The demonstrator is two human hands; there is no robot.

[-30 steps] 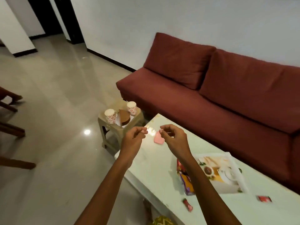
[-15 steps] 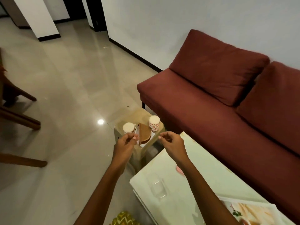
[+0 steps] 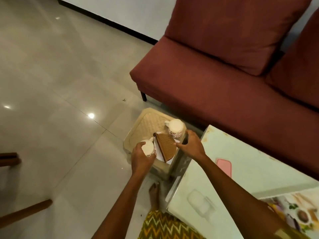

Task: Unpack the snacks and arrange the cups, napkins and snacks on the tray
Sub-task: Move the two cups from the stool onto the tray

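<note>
From the head view, the left hand grips the near cup, fingers and thumb curled round its rim and side. This cup is white with a small handle that points toward the middle of the stool. The far cup is white too, with a red flower print low on its wall and its handle turned away from the person; it stands upright and untouched. What either cup holds cannot be told.

Both cups sit on a beige plastic stool with a woven-pattern top. Between them stands a brown fan-shaped holder, tilted, with white napkins showing under and beside it. The right hand is spread, fingers loosely arched and holding nothing, its thumb tip at the holder's edge.

The stool is on the tiled floor, just beside the corner of the pale surface. A pink piece lies flat on that surface. At the lower right, the tray with a printed food picture lies on the same surface, well apart from the cups and partly hidden by the right arm. A maroon sofa runs behind.
</note>
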